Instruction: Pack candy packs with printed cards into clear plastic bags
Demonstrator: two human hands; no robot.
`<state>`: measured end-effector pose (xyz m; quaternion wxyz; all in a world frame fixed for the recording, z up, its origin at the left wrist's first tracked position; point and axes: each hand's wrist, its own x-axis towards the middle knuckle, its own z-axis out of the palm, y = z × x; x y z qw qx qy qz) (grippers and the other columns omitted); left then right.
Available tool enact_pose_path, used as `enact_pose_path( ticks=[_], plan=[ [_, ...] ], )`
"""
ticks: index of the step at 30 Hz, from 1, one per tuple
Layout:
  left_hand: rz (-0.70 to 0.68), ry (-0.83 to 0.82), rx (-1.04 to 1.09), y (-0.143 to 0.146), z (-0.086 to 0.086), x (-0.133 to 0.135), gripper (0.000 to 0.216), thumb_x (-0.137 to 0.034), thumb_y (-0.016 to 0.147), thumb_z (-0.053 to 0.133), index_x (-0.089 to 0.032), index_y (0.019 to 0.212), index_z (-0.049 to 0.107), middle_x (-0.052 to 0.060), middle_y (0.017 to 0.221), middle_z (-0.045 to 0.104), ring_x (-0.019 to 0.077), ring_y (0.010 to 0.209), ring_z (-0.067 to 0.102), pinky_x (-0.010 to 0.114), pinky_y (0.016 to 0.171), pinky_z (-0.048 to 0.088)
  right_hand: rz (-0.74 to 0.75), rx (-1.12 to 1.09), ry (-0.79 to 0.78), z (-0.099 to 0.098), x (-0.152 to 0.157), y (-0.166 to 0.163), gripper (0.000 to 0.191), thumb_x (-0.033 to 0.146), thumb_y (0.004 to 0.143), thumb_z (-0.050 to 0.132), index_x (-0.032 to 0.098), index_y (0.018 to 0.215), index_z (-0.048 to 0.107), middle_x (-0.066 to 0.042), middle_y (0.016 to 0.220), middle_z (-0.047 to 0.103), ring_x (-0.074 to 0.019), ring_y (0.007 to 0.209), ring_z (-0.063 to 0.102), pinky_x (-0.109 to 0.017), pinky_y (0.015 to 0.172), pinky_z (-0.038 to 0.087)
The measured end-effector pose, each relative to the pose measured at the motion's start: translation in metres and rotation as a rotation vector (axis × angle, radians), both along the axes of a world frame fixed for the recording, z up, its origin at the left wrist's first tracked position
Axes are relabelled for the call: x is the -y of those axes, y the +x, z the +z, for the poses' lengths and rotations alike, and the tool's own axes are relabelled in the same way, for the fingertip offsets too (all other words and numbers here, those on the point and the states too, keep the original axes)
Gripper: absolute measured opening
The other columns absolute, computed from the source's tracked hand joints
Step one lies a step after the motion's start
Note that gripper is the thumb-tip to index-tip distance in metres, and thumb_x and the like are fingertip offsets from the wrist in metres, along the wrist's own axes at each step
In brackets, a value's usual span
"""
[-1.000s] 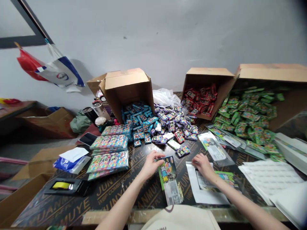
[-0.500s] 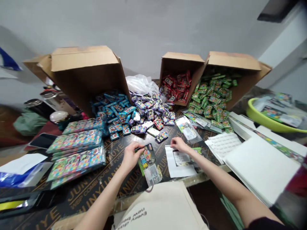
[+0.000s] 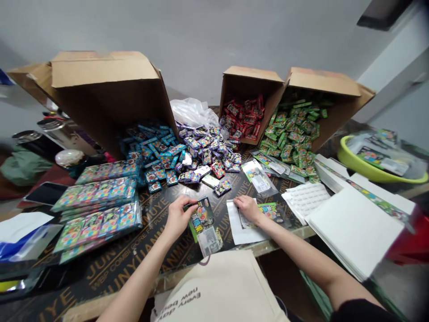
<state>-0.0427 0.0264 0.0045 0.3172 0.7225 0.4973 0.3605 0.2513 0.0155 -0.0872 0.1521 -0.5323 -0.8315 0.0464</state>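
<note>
My left hand (image 3: 180,218) pinches the upper left edge of a flat printed packet (image 3: 205,220), dark and green with colourful pictures and a grey lower panel. This packet lies on the table close to the cloth at my front. My right hand (image 3: 246,208) rests, fingers curled, on the upper part of a white sheet (image 3: 238,231) with a grey panel on it. Whatever is under those fingertips is hidden. Beside the right wrist, another green printed packet (image 3: 271,212) is partly covered. Small purple candy packs (image 3: 223,188) lie just beyond both hands.
Open cardboard boxes hold blue packs (image 3: 157,145), red packs (image 3: 246,117) and green packs (image 3: 291,132). Stacked bundles (image 3: 100,219) stand left. White label sheets (image 3: 306,200), white cards (image 3: 355,228) and a yellow-green basin (image 3: 378,172) are on the right.
The view has shifted slightly. My right hand's fingers have curled further over the white sheet, and more of the green packet beside it shows. My left hand keeps its pinch on the printed packet.
</note>
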Motion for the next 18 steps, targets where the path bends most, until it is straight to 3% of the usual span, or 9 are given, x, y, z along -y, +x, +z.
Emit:
enact_pose_path(
  ticks=[5,8,10,13,15,18],
  plan=[
    [-0.004,-0.043,0.061,0.005,0.012,-0.001,0.008,-0.021,0.069,0.062,-0.017,0.074,0.065,0.003,0.072,0.064,0.0161,0.069,0.058,0.027,0.064,0.043,0.003,-0.020,-0.021,0.005,0.005,-0.001,0.021,0.009,0.083,0.042,0.015,0.077,0.061,-0.009,0.077,0.063,-0.0177,0.074,0.055,-0.027,0.069,0.038],
    [-0.081,-0.048,0.067,0.008,0.017,0.002,0.005,-0.020,0.068,0.063,-0.016,0.071,0.064,0.003,0.071,0.064,0.0162,0.069,0.058,0.028,0.065,0.044,-0.024,-0.055,-0.051,0.020,0.004,-0.004,0.019,0.015,0.083,0.042,0.016,0.075,0.060,-0.007,0.070,0.062,-0.0169,0.068,0.056,-0.026,0.064,0.039],
    [-0.113,-0.037,0.062,0.010,0.020,0.007,0.002,-0.018,0.068,0.062,-0.016,0.069,0.063,0.003,0.072,0.064,0.0163,0.071,0.057,0.028,0.067,0.044,-0.110,-0.191,-0.096,0.039,0.000,-0.010,0.017,0.021,0.083,0.043,0.017,0.077,0.058,-0.005,0.068,0.060,-0.0156,0.064,0.054,-0.025,0.061,0.039],
    [-0.123,-0.015,0.057,0.010,0.025,0.015,0.004,-0.017,0.071,0.059,-0.017,0.070,0.062,0.003,0.075,0.063,0.0161,0.073,0.057,0.029,0.070,0.044,-0.179,-0.624,-0.236,0.084,-0.010,-0.032,0.015,0.031,0.078,0.051,0.017,0.078,0.057,-0.003,0.072,0.060,-0.0144,0.065,0.053,-0.025,0.062,0.042],
    [-0.140,-0.014,0.059,0.009,0.028,0.018,0.008,-0.016,0.074,0.055,-0.017,0.072,0.063,0.004,0.078,0.063,0.0161,0.076,0.058,0.029,0.072,0.044,-0.060,-0.828,-0.369,0.114,-0.017,-0.052,0.018,0.034,0.074,0.057,0.016,0.076,0.057,-0.003,0.080,0.060,-0.0149,0.074,0.055,-0.026,0.067,0.042],
    [-0.134,-0.047,0.071,0.006,0.030,0.021,0.011,-0.016,0.074,0.055,-0.017,0.077,0.066,0.005,0.081,0.064,0.0167,0.077,0.059,0.028,0.071,0.045,0.144,-0.839,-0.591,0.145,-0.025,-0.084,0.021,0.035,0.069,0.062,0.015,0.066,0.058,-0.005,0.088,0.062,-0.0156,0.080,0.056,-0.025,0.069,0.042]
  ],
)
